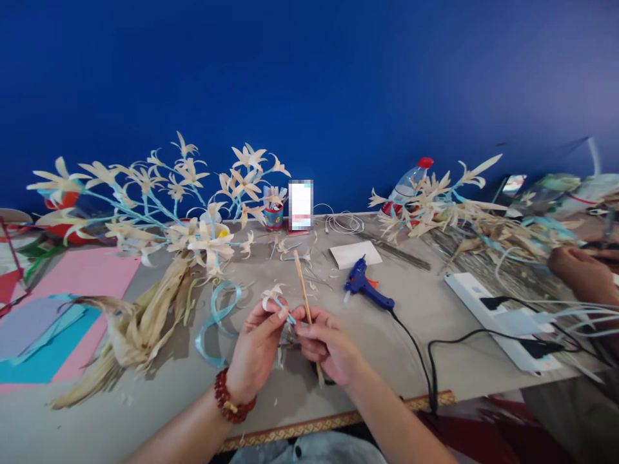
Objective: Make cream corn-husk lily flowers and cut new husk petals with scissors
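Head view, lower centre: left hand [256, 341] pinches cream papery flower [272, 293], blue stem [279, 303] slanting toward right hand [333, 341] clasping slim tan stick [303, 283].

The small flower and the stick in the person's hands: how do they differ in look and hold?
Shape: the small flower has splayed petals; the stick is thin and straight.
Colour: the flower is pale with a light blue stem; the stick is tan.
Hold: the left hand pinches the flower; the right hand grips the stick.
Both are in hand, close together.
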The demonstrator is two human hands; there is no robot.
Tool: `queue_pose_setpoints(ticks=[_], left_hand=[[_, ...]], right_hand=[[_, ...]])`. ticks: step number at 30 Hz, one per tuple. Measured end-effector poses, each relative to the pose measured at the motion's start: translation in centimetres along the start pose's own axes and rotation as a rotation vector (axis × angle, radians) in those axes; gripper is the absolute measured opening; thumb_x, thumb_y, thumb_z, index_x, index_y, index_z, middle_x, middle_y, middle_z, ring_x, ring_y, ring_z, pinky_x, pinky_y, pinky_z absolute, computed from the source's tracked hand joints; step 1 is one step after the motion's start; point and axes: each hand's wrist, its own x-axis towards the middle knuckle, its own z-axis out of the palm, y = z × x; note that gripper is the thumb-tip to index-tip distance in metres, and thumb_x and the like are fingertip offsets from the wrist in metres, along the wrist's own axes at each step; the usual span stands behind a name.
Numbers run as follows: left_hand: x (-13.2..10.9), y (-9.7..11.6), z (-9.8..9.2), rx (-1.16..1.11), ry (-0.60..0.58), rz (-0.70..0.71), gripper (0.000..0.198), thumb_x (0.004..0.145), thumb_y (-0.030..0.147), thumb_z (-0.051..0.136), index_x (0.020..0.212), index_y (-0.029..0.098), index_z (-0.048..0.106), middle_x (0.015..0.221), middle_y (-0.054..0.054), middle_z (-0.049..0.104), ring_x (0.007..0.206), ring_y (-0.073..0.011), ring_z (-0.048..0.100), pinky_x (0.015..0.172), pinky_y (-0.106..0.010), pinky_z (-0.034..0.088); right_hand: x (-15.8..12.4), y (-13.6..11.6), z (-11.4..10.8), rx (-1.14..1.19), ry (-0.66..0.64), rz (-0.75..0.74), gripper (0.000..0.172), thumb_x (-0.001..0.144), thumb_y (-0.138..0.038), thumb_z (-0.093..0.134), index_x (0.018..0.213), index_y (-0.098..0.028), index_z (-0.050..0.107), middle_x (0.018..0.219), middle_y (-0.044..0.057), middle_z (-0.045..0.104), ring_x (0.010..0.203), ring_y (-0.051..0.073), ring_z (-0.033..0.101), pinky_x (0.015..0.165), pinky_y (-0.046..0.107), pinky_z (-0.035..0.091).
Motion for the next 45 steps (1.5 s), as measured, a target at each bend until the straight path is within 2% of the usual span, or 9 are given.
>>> queue_pose_setpoints(ticks=[5,8,11,15,18,23,31,45], left_hand=[[0.0,0.1,-0.1,-0.018,0.015,-0.019,0.011,0.072,0.012,0.072,0.069,0.018,0.063,0.083,0.001,0.060,0.077,-0.0102,0.054,0.074,-0.022,0.044],[0.0,0.2,0.0,-0.020,0.027,-0.028,0.011,0.071,0.012,0.072,0.069,0.018,0.063,0.085,0.001,0.060,0.078,-0.0106,0.055,0.073,-0.022,0.045],[-0.1,0.3,0.1,-0.020,0.037,-0.032,0.012,0.070,0.012,0.073,0.068,0.018,0.063,0.085,0.001,0.060,0.078,-0.0108,0.055,0.072,-0.022,0.045],[-0.2,0.5,0.3,-0.027,0.037,-0.036,0.012,0.070,0.012,0.073,0.067,0.018,0.063,0.083,0.001,0.059,0.077,-0.0111,0.055,0.071,-0.022,0.045],[-0.2,0.5,0.3,-0.028,0.030,-0.035,0.012,0.071,0.012,0.072,0.066,0.017,0.063,0.081,0.001,0.059,0.076,-0.0107,0.054,0.071,-0.022,0.045],[-0.2,0.4,0.3,-0.041,0.018,-0.037,0.012,0.071,0.011,0.072,0.066,0.018,0.063,0.081,0.001,0.059,0.076,-0.0104,0.054,0.071,-0.021,0.045],[-0.2,0.3,0.1,-0.055,-0.009,-0.049,0.012,0.073,0.011,0.070,0.066,0.018,0.063,0.080,0.001,0.059,0.076,-0.0104,0.053,0.073,-0.022,0.044],[-0.8,0.2,0.5,0.004,0.040,-0.009,0.012,0.069,0.013,0.074,0.063,0.017,0.065,0.082,0.001,0.061,0.078,-0.0101,0.055,0.075,-0.020,0.045]], right_hand=[[-0.3,1.1,0.4,0.034,0.035,-0.047,0.017,0.068,-0.016,0.075,0.083,-0.017,0.067,0.053,-0.009,0.042,0.039,0.001,0.018,0.037,0.015,0.012],[-0.2,1.7,0.7,-0.017,0.094,-0.130,0.019,0.066,-0.019,0.078,0.083,-0.018,0.069,0.058,-0.007,0.048,0.040,0.001,0.021,0.038,0.015,0.014],[0.0,2.5,0.7,-0.147,0.174,-0.272,0.018,0.067,-0.022,0.079,0.083,-0.019,0.070,0.061,-0.005,0.051,0.045,0.002,0.030,0.041,0.014,0.022],[0.4,3.3,0.5,-0.364,0.264,-0.486,0.012,0.071,-0.024,0.077,0.082,-0.022,0.072,0.073,-0.001,0.057,0.060,0.009,0.047,0.054,0.019,0.039],[0.6,3.5,0.5,-0.512,0.300,-0.596,0.006,0.076,-0.024,0.072,0.082,-0.023,0.072,0.081,0.001,0.060,0.069,0.013,0.054,0.058,0.023,0.043],[0.6,3.3,0.9,-0.659,0.318,-0.732,0.003,0.079,-0.024,0.068,0.080,-0.022,0.070,0.074,0.001,0.060,0.067,0.014,0.055,0.058,0.025,0.045],[0.8,3.9,0.8,-0.760,0.381,-0.750,0.006,0.083,-0.026,0.065,0.081,-0.021,0.066,0.072,0.000,0.057,0.062,0.012,0.051,0.056,0.024,0.042],[0.5,4.4,1.2,-0.600,0.399,-0.730,0.011,0.084,-0.029,0.062,0.080,-0.019,0.059,0.071,-0.001,0.051,0.058,0.011,0.044,0.052,0.023,0.038]])
